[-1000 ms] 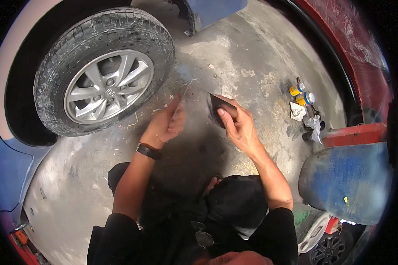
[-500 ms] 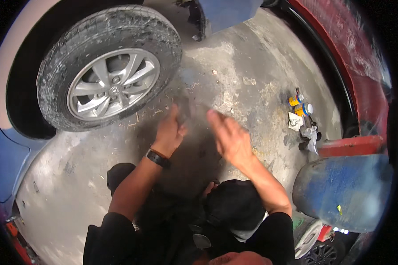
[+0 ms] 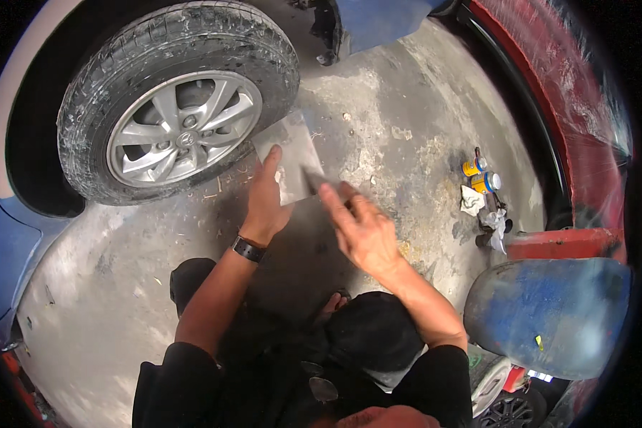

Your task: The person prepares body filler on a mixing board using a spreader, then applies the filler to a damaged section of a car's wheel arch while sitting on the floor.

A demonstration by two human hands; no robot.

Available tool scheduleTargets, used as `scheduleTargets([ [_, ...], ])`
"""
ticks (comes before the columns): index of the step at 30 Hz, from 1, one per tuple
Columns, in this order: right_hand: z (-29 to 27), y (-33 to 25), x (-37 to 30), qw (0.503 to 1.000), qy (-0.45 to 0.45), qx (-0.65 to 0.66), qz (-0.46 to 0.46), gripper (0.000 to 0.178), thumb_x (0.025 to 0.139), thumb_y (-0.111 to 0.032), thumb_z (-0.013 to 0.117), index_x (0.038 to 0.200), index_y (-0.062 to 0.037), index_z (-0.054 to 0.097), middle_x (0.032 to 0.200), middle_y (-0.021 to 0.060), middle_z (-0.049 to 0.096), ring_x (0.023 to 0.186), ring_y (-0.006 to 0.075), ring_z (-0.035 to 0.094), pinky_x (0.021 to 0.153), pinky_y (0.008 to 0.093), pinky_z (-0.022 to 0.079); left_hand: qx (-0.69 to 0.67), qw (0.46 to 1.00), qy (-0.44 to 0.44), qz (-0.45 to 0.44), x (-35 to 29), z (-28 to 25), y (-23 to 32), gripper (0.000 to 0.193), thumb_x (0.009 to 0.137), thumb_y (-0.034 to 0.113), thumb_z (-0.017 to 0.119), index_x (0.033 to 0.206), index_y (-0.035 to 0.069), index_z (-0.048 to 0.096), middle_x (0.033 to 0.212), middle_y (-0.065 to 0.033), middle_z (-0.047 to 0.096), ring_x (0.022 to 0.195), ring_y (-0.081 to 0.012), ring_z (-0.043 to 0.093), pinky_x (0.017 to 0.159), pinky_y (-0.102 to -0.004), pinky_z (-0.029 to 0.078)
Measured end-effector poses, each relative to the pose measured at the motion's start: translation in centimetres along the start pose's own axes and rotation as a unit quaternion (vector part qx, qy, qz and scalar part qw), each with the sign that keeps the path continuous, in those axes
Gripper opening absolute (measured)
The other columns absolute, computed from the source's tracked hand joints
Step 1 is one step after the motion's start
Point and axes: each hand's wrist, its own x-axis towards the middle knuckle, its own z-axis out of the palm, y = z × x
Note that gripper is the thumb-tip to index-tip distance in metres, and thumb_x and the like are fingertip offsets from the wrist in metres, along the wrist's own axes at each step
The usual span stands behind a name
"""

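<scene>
car body workshop, dusty wheel (image 3: 187,139), scuffed red panel (image 3: 581,89), stained concrete floor (image 3: 399,96), small yellow tubs (image 3: 482,183)

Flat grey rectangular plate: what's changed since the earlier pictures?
The plate, nearly edge-on earlier, now shows its broad face in the left hand. The right hand brought its thin dark blade leftward to the plate. Both stay held; the silver wheel stayed put.

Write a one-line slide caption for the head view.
Left hand holds a grey rectangular plate near a silver-spoked car wheel; right hand holds a blurred dark blade.
</scene>
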Motion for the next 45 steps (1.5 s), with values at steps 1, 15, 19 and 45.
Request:
scheduleTargets([
  [1,0.2,-1.0,0.4,0.999,-0.007,0.041,-0.010,0.066,0.079,0.000,0.063,0.142,-0.0131,0.050,0.109,0.0173,0.064,0.085,0.0327,0.065,0.069,0.0415,0.056,0.002,1.000,-0.003,-0.002,-0.2,0.8,0.4,0.051,0.105,0.041,0.043,0.139,0.003,0.042,0.128,-0.0138,0.058,0.112,-0.0229,0.060,0.095,-0.0385,0.048],
  [15,2.6,-2.0,1.2,0.973,0.088,0.213,0.006,0.062,0.080,0.003,0.064,0.139,-0.0115,0.053,0.116,0.0157,0.062,0.096,0.0356,0.063,0.076,0.0432,0.056,0.064,0.982,-0.173,0.026,-3.0,2.9,-0.5,0.076,0.103,0.060,0.019,0.142,-0.001,0.041,0.135,-0.0176,0.056,0.126,-0.0270,0.052,0.109,-0.0396,0.036],
  [19,2.0,-1.0,2.5,0.965,0.124,0.216,0.081,0.058,0.081,0.005,0.061,0.137,-0.0096,0.054,0.103,0.0163,0.065,0.087,0.0354,0.065,0.073,0.0426,0.055,0.229,0.961,-0.151,0.043,-2.2,0.5,-3.0,0.063,0.104,0.053,0.031,0.139,0.003,0.047,0.134,-0.0095,0.057,0.121,-0.0217,0.055,0.105,-0.0373,0.040],
  [45,-1.1,4.1,3.9,0.970,0.143,0.179,0.082,0.059,0.078,0.004,0.063,0.135,-0.0121,0.056,0.093,0.0120,0.067,0.080,0.0318,0.065,0.069,0.0409,0.058,0.581,0.809,-0.091,0.020,-3.9,0.8,-0.5,0.056,0.096,0.045,0.059,0.091,-0.010,0.065,0.069,-0.0126,0.063,0.069,-0.0109,0.055,0.068,-0.0355,0.048],
])
